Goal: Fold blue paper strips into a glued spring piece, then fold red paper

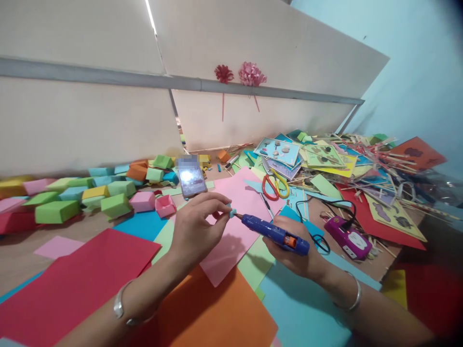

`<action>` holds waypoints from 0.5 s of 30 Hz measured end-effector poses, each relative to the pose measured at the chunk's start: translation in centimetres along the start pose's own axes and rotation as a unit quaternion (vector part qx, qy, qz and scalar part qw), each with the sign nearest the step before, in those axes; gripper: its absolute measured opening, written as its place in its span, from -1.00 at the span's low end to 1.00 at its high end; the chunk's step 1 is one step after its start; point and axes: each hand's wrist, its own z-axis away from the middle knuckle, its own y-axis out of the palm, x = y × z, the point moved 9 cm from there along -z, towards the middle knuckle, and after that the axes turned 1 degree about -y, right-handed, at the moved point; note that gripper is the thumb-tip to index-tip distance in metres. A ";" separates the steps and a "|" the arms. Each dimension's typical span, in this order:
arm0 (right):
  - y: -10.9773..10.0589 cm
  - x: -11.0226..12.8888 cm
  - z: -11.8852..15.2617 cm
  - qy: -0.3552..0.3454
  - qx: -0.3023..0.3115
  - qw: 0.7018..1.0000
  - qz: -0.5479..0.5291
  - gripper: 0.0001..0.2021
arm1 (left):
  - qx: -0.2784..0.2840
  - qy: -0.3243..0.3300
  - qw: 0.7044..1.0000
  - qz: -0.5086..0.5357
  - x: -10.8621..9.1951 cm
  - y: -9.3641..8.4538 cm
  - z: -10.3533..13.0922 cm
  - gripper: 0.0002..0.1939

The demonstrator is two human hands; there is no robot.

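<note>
Between thumb and fingertips, my left hand [202, 224] pinches a small light-blue piece [232, 212], apparently paper. My right hand [294, 250] is wrapped round a blue glue gun [277, 232], whose nozzle points left and meets or nearly meets the blue piece. Both hands are above a pink sheet [227, 250]. Beyond them lie scissors [277, 185] with red and yellow handles and a pen [266, 206]. A phone [191, 177] with a lit screen stands behind my left hand.
Rows of coloured paper boxes [58, 211] line the left. Red [87, 274] and orange [220, 313] sheets lie in front. At right are a purple power block [347, 238] with a black cable, picture cards [278, 150] and piled sticks. Two paper flowers [252, 73] hang on the panel.
</note>
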 end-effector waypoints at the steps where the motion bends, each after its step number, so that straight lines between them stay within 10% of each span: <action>1: -0.1 -0.2 0.0 0.008 -0.005 1.000 -0.001 -0.71 | 0.001 -0.007 1.000 0.003 0.1 0.0 0.0 -0.85; 10: -2.0 -4.2 -0.4 0.089 -0.016 0.988 0.124 -0.72 | -0.016 -0.125 0.992 0.022 1.6 -3.2 -1.5 -0.89; 15: -7.0 -9.5 0.4 0.239 -0.016 0.872 0.426 -0.63 | -0.069 -0.237 0.968 0.036 1.3 -7.0 -1.8 -0.87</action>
